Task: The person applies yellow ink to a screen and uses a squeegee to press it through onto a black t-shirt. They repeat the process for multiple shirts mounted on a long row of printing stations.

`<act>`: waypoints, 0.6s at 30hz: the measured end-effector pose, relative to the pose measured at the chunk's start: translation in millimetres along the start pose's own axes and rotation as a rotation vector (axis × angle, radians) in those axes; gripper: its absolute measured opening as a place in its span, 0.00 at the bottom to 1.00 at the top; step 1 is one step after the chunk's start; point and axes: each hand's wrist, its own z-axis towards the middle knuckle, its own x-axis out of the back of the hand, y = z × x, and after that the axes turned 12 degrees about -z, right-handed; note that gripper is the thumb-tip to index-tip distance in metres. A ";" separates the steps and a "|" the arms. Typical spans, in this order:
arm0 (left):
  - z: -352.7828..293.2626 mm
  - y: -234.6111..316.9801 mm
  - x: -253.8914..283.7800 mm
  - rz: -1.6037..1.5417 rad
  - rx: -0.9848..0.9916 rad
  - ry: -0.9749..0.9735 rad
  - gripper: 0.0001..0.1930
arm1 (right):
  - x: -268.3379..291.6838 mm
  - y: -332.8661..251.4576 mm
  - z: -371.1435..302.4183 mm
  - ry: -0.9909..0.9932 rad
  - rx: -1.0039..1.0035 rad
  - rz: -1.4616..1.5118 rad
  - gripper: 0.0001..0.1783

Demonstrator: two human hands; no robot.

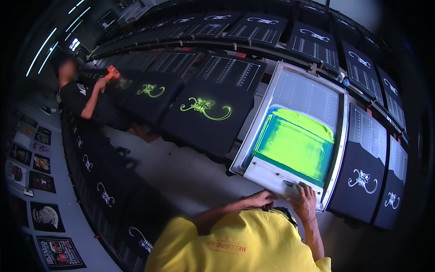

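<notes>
A framed printing screen (304,86) lies over a board on the long table in front of me, with bright yellow-green ink (294,143) spread across its mesh. At its near end is a wide pale squeegee (267,172), lying against the near edge of the ink. My right hand (306,202) has its fingers over the near edge of the squeegee, toward its right end. My left hand (262,199) is curled close to my waist, just below the squeegee's near edge. Its fingertips are partly hidden, and I cannot make out whether anything is in them.
Left of the screen lies a black shirt panel (206,127) with a yellow-green scroll print. To the right, another black panel (362,172) carries a white print. A co-worker (86,97) at far left holds an orange heat gun (113,72). Rows of printed panels continue behind.
</notes>
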 end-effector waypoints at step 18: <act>-48.7 80.3 142.6 0.888 -0.272 0.908 0.14 | -66.1 147.6 -41.1 0.474 -0.890 0.713 0.17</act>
